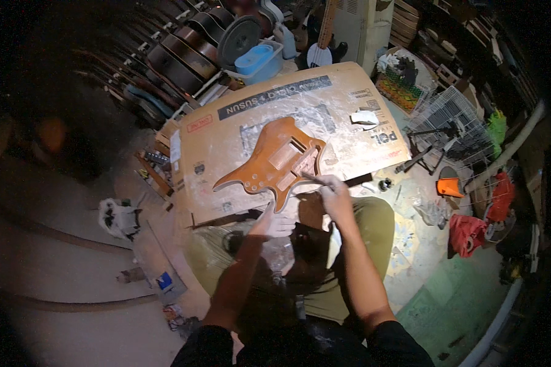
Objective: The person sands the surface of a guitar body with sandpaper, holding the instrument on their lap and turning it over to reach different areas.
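Note:
An orange-brown solid guitar body [260, 156] with routed cavities and small holes lies on a dusty, printed cardboard sheet [205, 183]. My dusty left hand [275, 221] is closed at the horn nearest me, its thumb up along that horn. My right hand [332, 194] grips a slim, dark tool [313, 179] that reaches to the cavity at the body's right side; the tool's exact kind is hard to make out. A small white pad or folded cloth [364, 119] lies on the cardboard at the upper right.
Guitars [174, 55] stand racked at the back left, near a plastic tub [263, 70] with blue containers. At right are a wire cage [447, 122], an orange object [449, 186] and red cloths [468, 235]. A white bundle [117, 218] sits at left. My legs are under the cardboard's near edge.

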Available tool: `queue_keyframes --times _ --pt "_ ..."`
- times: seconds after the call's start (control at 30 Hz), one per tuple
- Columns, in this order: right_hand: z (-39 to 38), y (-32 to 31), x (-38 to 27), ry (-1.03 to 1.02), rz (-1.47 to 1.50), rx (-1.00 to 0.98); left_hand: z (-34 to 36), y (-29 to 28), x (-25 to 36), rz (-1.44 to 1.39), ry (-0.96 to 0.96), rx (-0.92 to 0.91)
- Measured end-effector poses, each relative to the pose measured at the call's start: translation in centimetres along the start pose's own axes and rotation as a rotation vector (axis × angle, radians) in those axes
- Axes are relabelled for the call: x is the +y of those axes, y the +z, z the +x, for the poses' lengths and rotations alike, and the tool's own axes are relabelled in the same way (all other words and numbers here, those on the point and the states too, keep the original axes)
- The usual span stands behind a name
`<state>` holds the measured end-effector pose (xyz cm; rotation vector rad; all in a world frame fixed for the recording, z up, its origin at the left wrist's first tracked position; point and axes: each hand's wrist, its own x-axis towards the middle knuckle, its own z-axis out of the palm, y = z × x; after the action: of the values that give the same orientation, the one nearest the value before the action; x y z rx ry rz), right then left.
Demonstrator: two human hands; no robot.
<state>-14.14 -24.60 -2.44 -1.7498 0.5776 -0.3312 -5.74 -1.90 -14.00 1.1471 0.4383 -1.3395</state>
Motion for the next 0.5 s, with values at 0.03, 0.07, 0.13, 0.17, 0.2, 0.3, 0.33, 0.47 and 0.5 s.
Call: queue_keyframes --times 0.03,0.07,0.13,0.17,0.2,0.3,0.33,0.47,0.5 --pt "-0.4 0.1 1.1 -0.014 -0.118 -0.063 -0.6 0.8 0.6 0.142 -0.014 -0.052" --pt "-0.8 0.6 1.6 -0.028 -0.227 -0.131 -1.9 1.6 1.5 0.286 -0.019 -0.095" --pt "-1.5 2.6 1.8 -0.015 -0.429 -0.314 -6.2 2.3 2.7 0.247 0.213 0.083" --pt "-1.6 2.9 2.4 0.038 -0.352 -0.354 -7.9 3.9 3.4 0.328 0.415 0.089" --pt "-1.7 3.3 3.1 0.091 -0.274 -0.393 -8.4 4.4 3.7 0.425 0.527 0.07" --pt "-2.3 4.4 1.7 0.179 -0.055 -0.537 -9.7 2.4 4.4 0.758 0.708 0.051" --pt "-2.4 4.5 1.1 0.2 0.008 -0.584 -9.4 1.6 4.1 0.697 0.671 0.058" --pt "-0.5 3.7 5.3 0.038 -0.552 -0.116 -7.4 0.2 2.9 0.557 0.669 0.148" --pt "-1.0 3.9 5.2 0.019 -0.725 0.023 -7.2 -0.3 2.8 0.542 0.706 0.2"
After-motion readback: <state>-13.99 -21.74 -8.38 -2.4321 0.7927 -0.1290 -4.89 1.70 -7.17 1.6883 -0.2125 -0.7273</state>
